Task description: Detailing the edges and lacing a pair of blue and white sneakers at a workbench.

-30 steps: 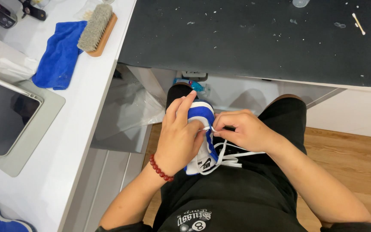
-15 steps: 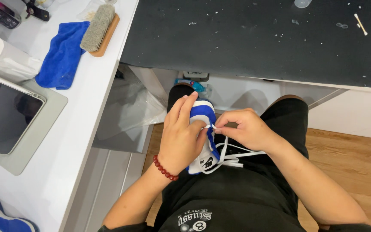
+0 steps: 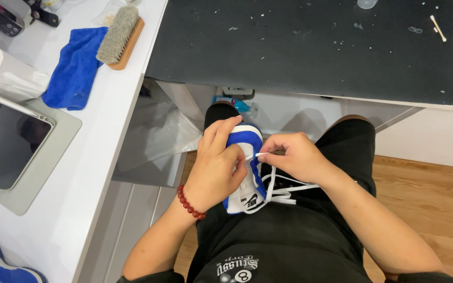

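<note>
**Lacing a shoe on the lap**

Pinching the tip of a thin white shoelace [image 3: 281, 189] between thumb and forefinger of the right hand [image 3: 294, 157], fingers narrow and closed on the lace end, right at the eyelets near the middle of the shoe. Wrapped around a blue and white low sneaker [image 3: 248, 173] with the left hand [image 3: 217, 167], fingers curled over its near side and thumb across the top, gripping firmly; a bracelet of dark red round beads [image 3: 190, 203] at that wrist. Resting on the lap, on black shorts [image 3: 300, 230], toe pointing away toward the desk edge, tongue end nearest the body, loose lace loops trailing off to the right over the thigh. Further out, ahead: a black, white-speckled desk mat [image 3: 310, 47] with a cotton swab [image 3: 437, 28] near its far right corner. Off to the left, on a white countertop [image 3: 100, 157]: a wooden-backed bristle brush [image 3: 120, 36] lying partly on a crumpled blue cloth [image 3: 74, 68], and a grey tablet [image 3: 11, 147] lying flat nearer the edge. Below right, wooden floor [image 3: 425, 204].
</note>
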